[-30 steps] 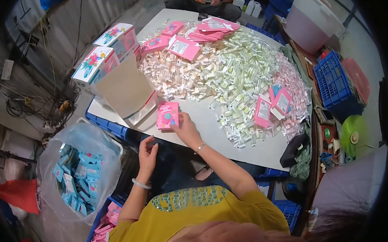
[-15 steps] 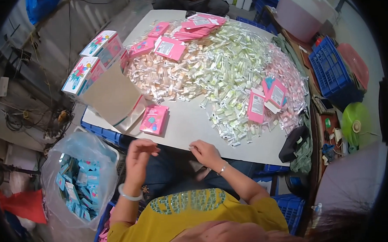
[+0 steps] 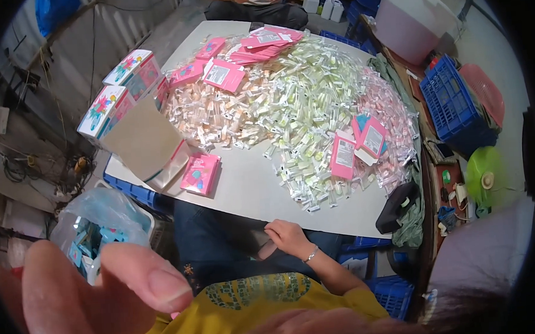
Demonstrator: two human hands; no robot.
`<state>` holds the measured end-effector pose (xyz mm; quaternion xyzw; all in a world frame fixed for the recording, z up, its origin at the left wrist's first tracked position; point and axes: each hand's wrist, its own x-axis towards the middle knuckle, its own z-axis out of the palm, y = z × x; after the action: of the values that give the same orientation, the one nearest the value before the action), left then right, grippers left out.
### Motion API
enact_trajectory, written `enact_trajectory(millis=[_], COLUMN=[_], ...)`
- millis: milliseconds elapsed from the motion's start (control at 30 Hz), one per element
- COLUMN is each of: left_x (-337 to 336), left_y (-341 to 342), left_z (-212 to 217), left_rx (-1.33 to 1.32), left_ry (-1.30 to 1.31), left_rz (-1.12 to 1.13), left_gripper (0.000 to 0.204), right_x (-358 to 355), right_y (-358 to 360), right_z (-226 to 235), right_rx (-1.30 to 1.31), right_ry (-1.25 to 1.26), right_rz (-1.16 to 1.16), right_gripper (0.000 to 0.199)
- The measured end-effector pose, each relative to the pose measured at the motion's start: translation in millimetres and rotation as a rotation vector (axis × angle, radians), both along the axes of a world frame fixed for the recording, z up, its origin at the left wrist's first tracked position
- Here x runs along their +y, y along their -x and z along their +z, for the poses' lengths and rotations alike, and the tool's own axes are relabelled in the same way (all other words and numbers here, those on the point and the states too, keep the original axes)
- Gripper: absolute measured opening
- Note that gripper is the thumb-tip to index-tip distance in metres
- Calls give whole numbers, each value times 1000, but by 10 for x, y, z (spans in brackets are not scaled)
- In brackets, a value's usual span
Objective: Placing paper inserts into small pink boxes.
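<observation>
With the left hand [image 3: 87,297] raised close to the camera, fingers loosely apart and empty, and the right hand [image 3: 289,237] resting curled and empty in the lap, the pink packet [image 3: 201,173] lies near the surface [image 3: 250,186] edge, best taken flat by its edges

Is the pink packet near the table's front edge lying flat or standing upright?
Lying flat. The pink packet shows its broad printed face upward on the table, beside the open carton; no hand touches it.
</observation>
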<state>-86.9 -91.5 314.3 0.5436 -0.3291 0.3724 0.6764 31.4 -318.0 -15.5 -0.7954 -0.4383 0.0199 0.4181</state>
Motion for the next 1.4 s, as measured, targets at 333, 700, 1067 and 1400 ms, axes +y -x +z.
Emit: enact_trajectory(millis=[333, 700, 1067, 1400], left_x=[-80, -119, -444, -1764], left_y=[-97, -301, -381, -610], left_z=[-33, -2581, -2364, -1440], left_rx=[21, 1163, 1203, 407], left_ry=[-79, 97, 36, 234], left_rz=[-132, -102, -548, -1279], left_gripper=[41, 27, 38, 62], right_x=[-277, -1337, -1283, -439], right_y=[-260, -1891, -2437, -1135], right_z=[168, 881, 637, 617], right_rx=[-369, -370, -248, -489], right_ry=[33, 45, 138, 39], right_rz=[94, -1024, -1216, -433], right_gripper=[8, 49, 100, 81])
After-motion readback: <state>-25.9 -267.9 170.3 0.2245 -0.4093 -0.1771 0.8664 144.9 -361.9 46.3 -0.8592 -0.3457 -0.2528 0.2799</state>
